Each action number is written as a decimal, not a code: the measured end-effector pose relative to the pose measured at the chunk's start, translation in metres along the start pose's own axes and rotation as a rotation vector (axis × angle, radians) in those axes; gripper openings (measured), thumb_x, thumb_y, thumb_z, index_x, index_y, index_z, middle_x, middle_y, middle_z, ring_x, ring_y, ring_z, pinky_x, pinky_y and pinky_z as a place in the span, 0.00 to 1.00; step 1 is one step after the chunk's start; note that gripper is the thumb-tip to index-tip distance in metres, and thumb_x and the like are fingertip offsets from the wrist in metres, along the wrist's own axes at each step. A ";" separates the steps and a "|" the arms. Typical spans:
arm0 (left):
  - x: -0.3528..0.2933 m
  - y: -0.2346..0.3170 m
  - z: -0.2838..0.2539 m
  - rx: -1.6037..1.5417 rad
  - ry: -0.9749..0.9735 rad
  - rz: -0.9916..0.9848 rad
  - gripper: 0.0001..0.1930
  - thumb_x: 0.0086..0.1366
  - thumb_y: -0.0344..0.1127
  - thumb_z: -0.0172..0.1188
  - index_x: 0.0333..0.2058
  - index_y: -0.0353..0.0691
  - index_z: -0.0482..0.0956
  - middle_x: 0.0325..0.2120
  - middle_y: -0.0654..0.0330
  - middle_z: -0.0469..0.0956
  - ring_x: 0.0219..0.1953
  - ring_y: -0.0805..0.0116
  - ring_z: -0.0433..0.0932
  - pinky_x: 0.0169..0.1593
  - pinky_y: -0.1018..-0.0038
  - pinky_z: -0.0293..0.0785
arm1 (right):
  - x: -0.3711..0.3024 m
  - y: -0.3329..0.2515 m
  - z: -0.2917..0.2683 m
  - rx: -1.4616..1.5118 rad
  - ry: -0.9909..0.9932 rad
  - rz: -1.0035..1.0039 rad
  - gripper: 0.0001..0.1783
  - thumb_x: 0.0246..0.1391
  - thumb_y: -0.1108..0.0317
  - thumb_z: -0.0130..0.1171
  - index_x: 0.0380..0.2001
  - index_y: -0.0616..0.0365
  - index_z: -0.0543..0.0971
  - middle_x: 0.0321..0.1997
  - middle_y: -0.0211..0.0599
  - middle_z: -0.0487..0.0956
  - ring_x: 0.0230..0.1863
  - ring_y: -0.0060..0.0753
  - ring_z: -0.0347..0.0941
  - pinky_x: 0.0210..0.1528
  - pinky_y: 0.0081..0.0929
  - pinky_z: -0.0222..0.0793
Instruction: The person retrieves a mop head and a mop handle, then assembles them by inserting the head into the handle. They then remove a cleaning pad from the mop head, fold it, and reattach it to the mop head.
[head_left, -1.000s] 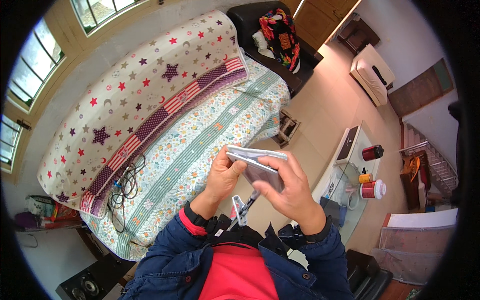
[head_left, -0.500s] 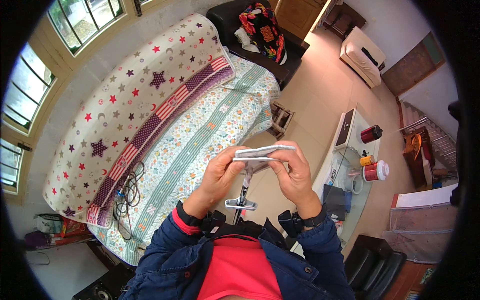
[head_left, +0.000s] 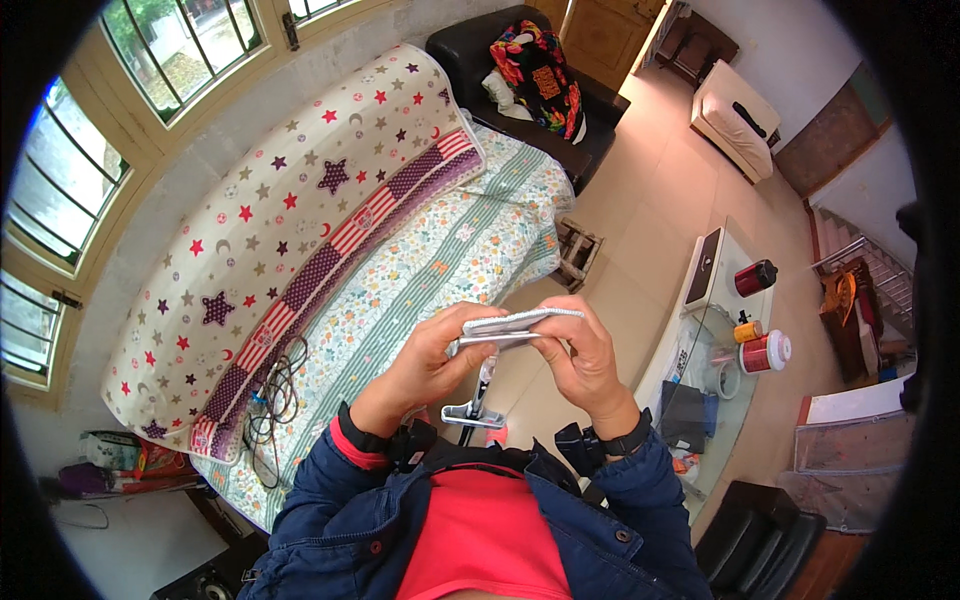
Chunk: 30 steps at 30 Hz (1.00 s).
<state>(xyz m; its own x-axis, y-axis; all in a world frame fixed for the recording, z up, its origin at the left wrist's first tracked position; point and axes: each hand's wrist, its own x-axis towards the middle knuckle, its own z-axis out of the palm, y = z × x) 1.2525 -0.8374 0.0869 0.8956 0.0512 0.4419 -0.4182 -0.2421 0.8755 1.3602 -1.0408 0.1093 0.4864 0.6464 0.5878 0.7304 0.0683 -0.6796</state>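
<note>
In front of my chest, both hands hold a flat grey mop pad (head_left: 520,323) by its opposite ends, with a pale flat plate edge just under it. My left hand (head_left: 428,352) is closed on the left end, thumb below. My right hand (head_left: 588,362) pinches the right end, fingers on top and thumb underneath. Below the pad, a thin pole leads down to a grey crosspiece (head_left: 473,415) near my waist. Whether the pole joins the plate is hidden by the pad and hands.
A sofa-like seat with a floral quilt (head_left: 400,285) and a star-patterned cover (head_left: 260,215) lies left, with coiled cable (head_left: 275,400) on it. On the right, a glass-topped table (head_left: 725,420) bears a dark red flask (head_left: 755,278) and a red jar (head_left: 765,353). A wooden stool (head_left: 577,252) stands ahead.
The pad's right end now tilts up slightly more, and both hands sit a little lower in view. The room has shifted slightly right and down as my head turned. Both grips stay closed.
</note>
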 end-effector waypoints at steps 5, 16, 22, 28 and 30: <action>0.003 0.004 -0.001 0.051 0.080 -0.028 0.13 0.64 0.24 0.62 0.47 0.33 0.78 0.42 0.53 0.80 0.44 0.62 0.79 0.50 0.68 0.74 | -0.008 0.012 0.035 0.299 0.323 0.173 0.19 0.55 0.72 0.68 0.49 0.59 0.75 0.48 0.39 0.76 0.49 0.32 0.74 0.53 0.29 0.70; -0.004 0.016 -0.013 -0.226 -0.072 -0.107 0.21 0.63 0.32 0.63 0.55 0.37 0.77 0.46 0.58 0.72 0.51 0.65 0.70 0.56 0.70 0.66 | -0.021 0.011 0.054 0.675 0.173 0.343 0.18 0.60 0.67 0.66 0.50 0.59 0.73 0.48 0.33 0.76 0.50 0.25 0.72 0.55 0.26 0.67; -0.009 0.018 0.002 -0.285 0.101 -0.143 0.16 0.62 0.26 0.61 0.50 0.37 0.82 0.44 0.60 0.72 0.47 0.69 0.72 0.52 0.74 0.68 | -0.017 -0.002 0.053 0.705 0.180 0.350 0.16 0.61 0.68 0.64 0.49 0.58 0.73 0.50 0.35 0.74 0.52 0.27 0.70 0.56 0.26 0.66; -0.009 0.026 0.003 -0.337 0.170 -0.220 0.13 0.61 0.24 0.61 0.45 0.37 0.85 0.41 0.60 0.74 0.46 0.71 0.73 0.49 0.75 0.69 | -0.013 -0.008 0.049 0.685 0.179 0.298 0.16 0.60 0.70 0.64 0.49 0.60 0.73 0.46 0.31 0.75 0.48 0.22 0.71 0.52 0.23 0.66; -0.009 0.030 0.003 -0.305 0.171 -0.242 0.12 0.61 0.25 0.62 0.44 0.37 0.85 0.40 0.60 0.74 0.45 0.71 0.73 0.49 0.75 0.69 | -0.014 -0.009 0.048 0.697 0.175 0.309 0.15 0.60 0.71 0.64 0.48 0.59 0.74 0.47 0.33 0.75 0.48 0.24 0.71 0.53 0.24 0.67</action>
<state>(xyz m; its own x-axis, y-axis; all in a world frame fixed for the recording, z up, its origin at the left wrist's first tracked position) 1.2324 -0.8481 0.1084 0.9462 0.2373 0.2200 -0.2476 0.0929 0.9644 1.3241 -1.0142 0.0864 0.7294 0.5890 0.3479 0.1078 0.4033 -0.9087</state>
